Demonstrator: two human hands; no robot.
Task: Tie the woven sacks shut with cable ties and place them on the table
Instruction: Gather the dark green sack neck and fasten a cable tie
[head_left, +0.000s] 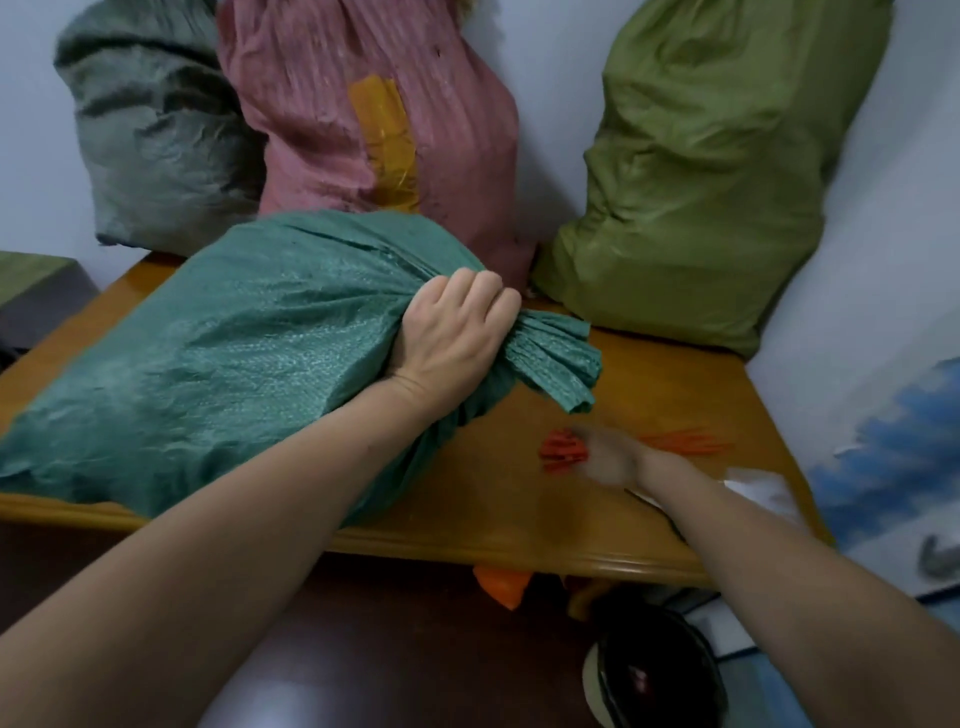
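a: where's the green sack (234, 353)?
b: on its side on the near left of the table (493, 509), neck pointing right. the left hand (457, 332) is wrapped tight around the bunched neck, and the open end fans out past the fist.
a: and the right hand (605, 460)?
b: blurred, over the orange cable ties (563, 452) on the near right. can't tell if its fingers hold any.
a: further back?
b: a grey-green sack (150, 130), a pink sack (363, 114) and an olive sack (701, 171), upright along the far side.

On the wooden table (519, 519) lie a teal sack (249, 353), orange cable ties (685, 441) and a white wrapper (763, 486), with a grey sack (150, 130), pink sack (322, 104) and olive sack (717, 182) upright behind.
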